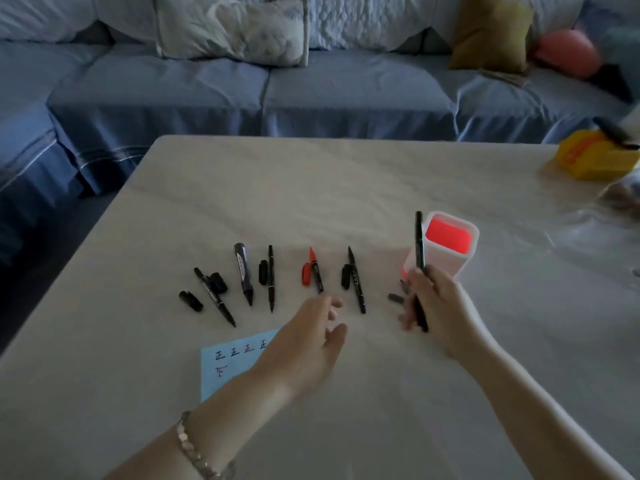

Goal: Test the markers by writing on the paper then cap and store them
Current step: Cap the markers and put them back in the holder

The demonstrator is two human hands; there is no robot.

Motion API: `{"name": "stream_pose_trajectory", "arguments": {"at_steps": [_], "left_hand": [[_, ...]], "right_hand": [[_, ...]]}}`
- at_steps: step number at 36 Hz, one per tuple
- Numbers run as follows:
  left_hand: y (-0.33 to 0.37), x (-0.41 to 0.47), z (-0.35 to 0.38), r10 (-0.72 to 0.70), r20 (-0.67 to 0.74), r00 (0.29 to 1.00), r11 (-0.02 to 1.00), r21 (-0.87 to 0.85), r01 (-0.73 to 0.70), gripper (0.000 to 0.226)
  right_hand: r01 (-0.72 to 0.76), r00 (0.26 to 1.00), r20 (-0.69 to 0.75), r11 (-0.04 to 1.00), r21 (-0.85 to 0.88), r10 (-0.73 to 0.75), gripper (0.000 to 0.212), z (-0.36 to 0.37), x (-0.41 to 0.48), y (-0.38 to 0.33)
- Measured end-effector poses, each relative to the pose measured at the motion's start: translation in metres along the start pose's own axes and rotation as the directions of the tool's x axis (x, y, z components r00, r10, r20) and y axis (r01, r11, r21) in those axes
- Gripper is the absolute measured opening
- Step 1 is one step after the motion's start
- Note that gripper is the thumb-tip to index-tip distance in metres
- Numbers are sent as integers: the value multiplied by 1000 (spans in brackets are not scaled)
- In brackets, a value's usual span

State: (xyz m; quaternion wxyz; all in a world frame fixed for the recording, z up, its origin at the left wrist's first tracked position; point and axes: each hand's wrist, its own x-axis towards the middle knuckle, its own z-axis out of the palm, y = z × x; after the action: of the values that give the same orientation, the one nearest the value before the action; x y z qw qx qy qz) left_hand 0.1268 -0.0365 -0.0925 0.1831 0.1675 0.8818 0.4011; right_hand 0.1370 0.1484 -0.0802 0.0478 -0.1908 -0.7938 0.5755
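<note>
My left wrist: a metal bracelet [195, 452] sits on it, nearest the camera.
Paper: the light blue sheet [221, 368] lies flat on the cloth-covered table [346, 188], partly under my left forearm; rows of written marks show on it, some dark, some reddish.
My left hand [311, 344]: held above the table with fingers loosely spread, gripping nothing, fingertips near the lower end of the red marker.
My right hand [433, 306]: closed around a thin black marker [419, 251], held roughly upright, its top end in front of the holder.
Loose caps by my right hand: two small dark caps [396, 298] lie on the table just left of my fingers.
Row of markers: from left, a black marker with two caps beside it [214, 296], a thick marker [243, 271], a thin black one [270, 278] with a cap alongside, a red marker [316, 270] with its red cap [305, 274] beside it, and another black one [356, 280] with a cap.
Holder: a translucent pen cup [450, 244] with a red inside stands just behind my right hand.
Far right: a yellow box [595, 157] at the table's edge.
Beyond: a blue sofa [242, 91] with cushions.
</note>
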Motion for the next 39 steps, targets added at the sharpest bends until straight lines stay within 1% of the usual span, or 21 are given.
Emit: {"name": "stream_pose_trajectory", "arguments": {"at_steps": [2,4,6,7,10,12,14,17,19,20,22,24,26,28,30,33,35,37,39], "left_hand": [[-6,0,-3,66,-34,997,995,81,-63,24],[-13,1,-7,140,-96,985,980,153,-124,19],[-20,3,-12,163,-167,972,974,187,-131,12],[-24,3,-15,156,-196,968,976,180,-121,11],[-37,4,-24,111,-251,962,989,125,-81,12],[-44,4,-30,73,-290,954,996,78,-52,13],[-51,3,-36,43,-325,945,998,58,-25,13],[-67,4,-49,-6,-383,924,996,83,41,14],[-83,6,-59,-43,-429,902,980,158,121,15],[-91,8,-64,-71,-455,887,963,199,179,18],[-108,13,-73,-153,-483,862,917,255,306,29],[-123,20,-79,-255,-473,843,869,271,415,37],[-137,28,-84,-327,-437,838,829,293,477,41],[-147,35,-86,-337,-404,850,824,310,474,43],[-150,39,-85,-338,-397,853,835,291,467,40],[-149,37,-83,-296,-402,866,881,235,410,21],[-150,32,-83,-291,-418,861,900,186,395,12],[-153,26,-83,-291,-444,848,914,132,383,15],[-155,18,-85,-331,-452,828,915,61,399,24]], "right_hand": [[3,996,-85,968,-250,-25,31,-27,15,-7],[-7,993,-105,866,-499,-52,32,-54,27,-15],[-4,991,-105,753,-658,-87,28,-72,37,-22],[-11,985,-131,726,-687,-109,27,-78,41,-23],[-64,973,-198,690,-721,-117,27,-82,49,-21],[-107,977,-202,662,-742,-69,32,-78,53,-16],[-119,981,-192,668,-734,-37,32,-70,56,-12],[-103,977,-208,732,-673,-54,18,-63,61,-8],[-97,967,-245,782,-616,-73,15,-61,64,-7],[-92,961,-265,806,-585,-82,15,-61,64,-6],[-83,947,-306,848,-524,-96,25,-60,62,-5],[-56,934,-333,869,-492,-129,36,-59,54,-4],[-24,927,-339,875,-483,-162,38,-56,42,-3],[-7,938,-303,863,-506,-170,33,-50,30,-1],[-8,962,-235,842,-539,-141,25,-40,21,2],[-1,986,-139,819,-573,-96,14,-15,8,3],[40,992,-71,809,-586,-100,14,8,3,1],[106,993,22,783,-613,-117,15,34,-1,-6],[173,985,119,769,-615,-127,18,62,-2,-13]]}}
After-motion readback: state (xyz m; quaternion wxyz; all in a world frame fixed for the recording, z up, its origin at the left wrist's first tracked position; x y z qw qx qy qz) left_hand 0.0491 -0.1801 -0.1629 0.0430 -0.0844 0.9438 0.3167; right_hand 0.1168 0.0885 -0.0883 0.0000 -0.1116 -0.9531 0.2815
